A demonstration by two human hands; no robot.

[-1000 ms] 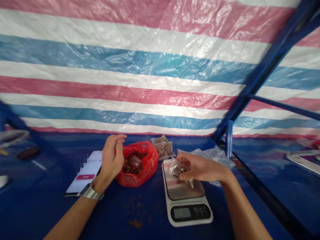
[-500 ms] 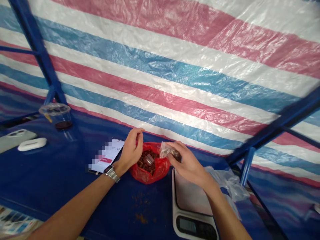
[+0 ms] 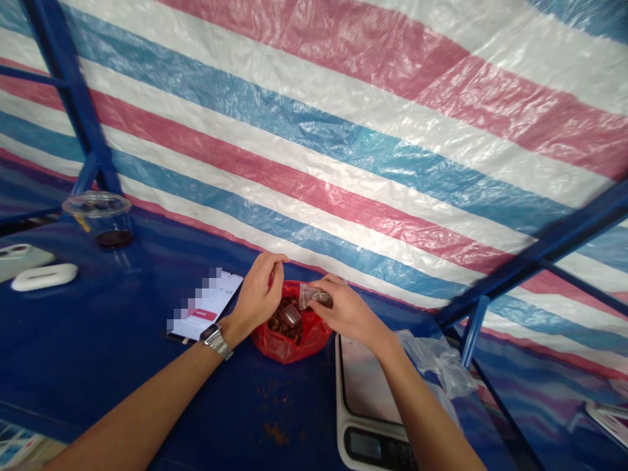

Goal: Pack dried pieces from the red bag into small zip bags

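Observation:
A red plastic bag (image 3: 294,345) stands open on the blue table, filled with dark brown dried pieces. On the pieces lies a small clear plastic cup (image 3: 291,316). My left hand (image 3: 261,291) is at the bag's left rim with its fingers curled; what they grip, if anything, is hidden. My right hand (image 3: 346,309) is closed on a small clear plastic bag (image 3: 314,297) with dark contents, over the red bag's right side.
A scale (image 3: 367,386) stands right of the red bag, with clear plastic bags (image 3: 441,363) beyond it. A phone (image 3: 206,306) lies left. Farther left are a plastic cup (image 3: 105,219), a white case (image 3: 44,277) and another phone (image 3: 24,260). Blue frame bars flank a striped sheet.
My right hand has moved left with the small plastic bag, from the red bag's right edge to over its opening. My left hand has stayed at the rim. The view has shifted slightly.

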